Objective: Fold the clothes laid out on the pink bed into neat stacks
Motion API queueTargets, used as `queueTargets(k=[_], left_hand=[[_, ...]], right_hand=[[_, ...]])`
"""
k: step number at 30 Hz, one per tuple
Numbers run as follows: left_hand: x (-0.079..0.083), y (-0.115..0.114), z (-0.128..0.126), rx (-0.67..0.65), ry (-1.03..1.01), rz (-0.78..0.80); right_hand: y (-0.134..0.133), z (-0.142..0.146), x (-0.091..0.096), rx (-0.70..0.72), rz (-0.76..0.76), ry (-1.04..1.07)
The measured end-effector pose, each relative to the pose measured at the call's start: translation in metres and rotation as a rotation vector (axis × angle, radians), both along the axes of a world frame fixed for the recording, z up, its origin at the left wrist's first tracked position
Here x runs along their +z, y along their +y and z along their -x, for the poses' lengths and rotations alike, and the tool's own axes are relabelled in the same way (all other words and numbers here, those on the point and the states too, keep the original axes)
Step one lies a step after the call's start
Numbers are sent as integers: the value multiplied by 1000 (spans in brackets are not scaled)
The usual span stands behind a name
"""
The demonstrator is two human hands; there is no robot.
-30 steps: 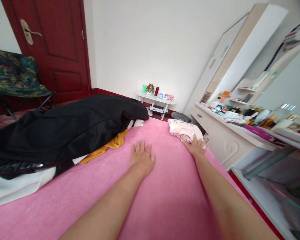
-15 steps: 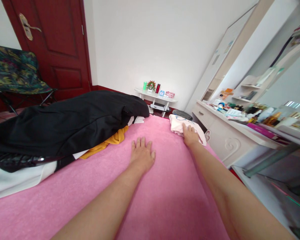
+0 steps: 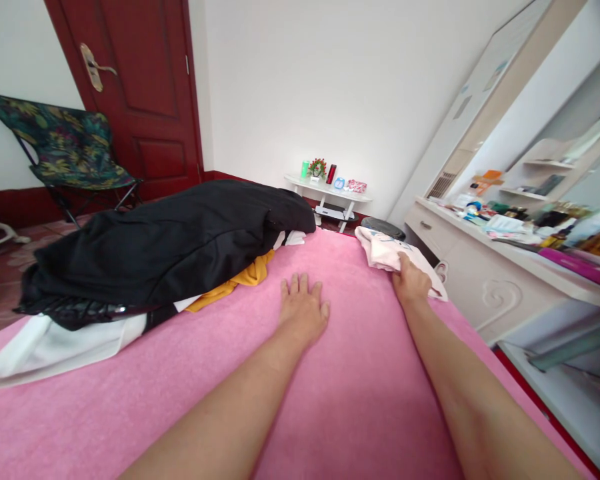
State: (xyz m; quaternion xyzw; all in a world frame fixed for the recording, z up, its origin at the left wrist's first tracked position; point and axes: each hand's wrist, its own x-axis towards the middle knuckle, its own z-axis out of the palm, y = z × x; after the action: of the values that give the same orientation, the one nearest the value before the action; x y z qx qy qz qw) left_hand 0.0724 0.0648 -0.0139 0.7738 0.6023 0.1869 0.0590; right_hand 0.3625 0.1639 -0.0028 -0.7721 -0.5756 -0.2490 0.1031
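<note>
My left hand (image 3: 304,311) lies flat on the pink bed cover (image 3: 345,373), fingers spread, holding nothing. Over at the right side of the bed is a folded pale pink garment (image 3: 381,248) with a printed design on top. My right hand (image 3: 413,280) is closed on its near edge, thumb uppermost; the fingers under the fabric are partly hidden. To the left lies a heap of clothes: a large black garment (image 3: 170,243) on top, with a yellow cloth (image 3: 236,280) and a white cloth (image 3: 87,343) sticking out beneath.
A white dresser (image 3: 463,273) crowded with bottles and small items stands along the bed's right side. Beyond the bed's far end is a small white shelf table (image 3: 330,189) with a plant. A patterned folding chair (image 3: 75,147) stands by the red door (image 3: 145,87).
My right hand has gone from resting on the pale garment with fingers extended to closing on its near edge. My left hand stays flat. The view has turned slightly left.
</note>
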Motion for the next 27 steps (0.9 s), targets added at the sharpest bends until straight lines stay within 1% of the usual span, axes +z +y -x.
queueTargets(k=[5, 9, 12, 16, 19, 22, 24, 27], left_hand=[[-1, 0, -1, 9, 22, -22], [-2, 0, -1, 10, 38, -33], [-2, -1, 0, 10, 53, -27], [-2, -2, 0, -6, 73, -9], [-3, -2, 0, -8, 82, 1], [-3, -4, 0, -1, 83, 14], [-2, -7, 0, -7, 72, 30], [3, -18, 1, -54, 55, 47]], right_hand=[[-4, 10, -1, 10, 80, -27], [-7, 12, -9, 35, 82, 6], [-16, 11, -15, 44, 131, 89], [-36, 18, -17, 40, 271, 265], [-57, 32, -16, 7, 367, 352], [-78, 56, -14, -32, 427, 382], [-91, 76, -14, -71, 425, 390], [-110, 105, -15, -104, 394, 392]])
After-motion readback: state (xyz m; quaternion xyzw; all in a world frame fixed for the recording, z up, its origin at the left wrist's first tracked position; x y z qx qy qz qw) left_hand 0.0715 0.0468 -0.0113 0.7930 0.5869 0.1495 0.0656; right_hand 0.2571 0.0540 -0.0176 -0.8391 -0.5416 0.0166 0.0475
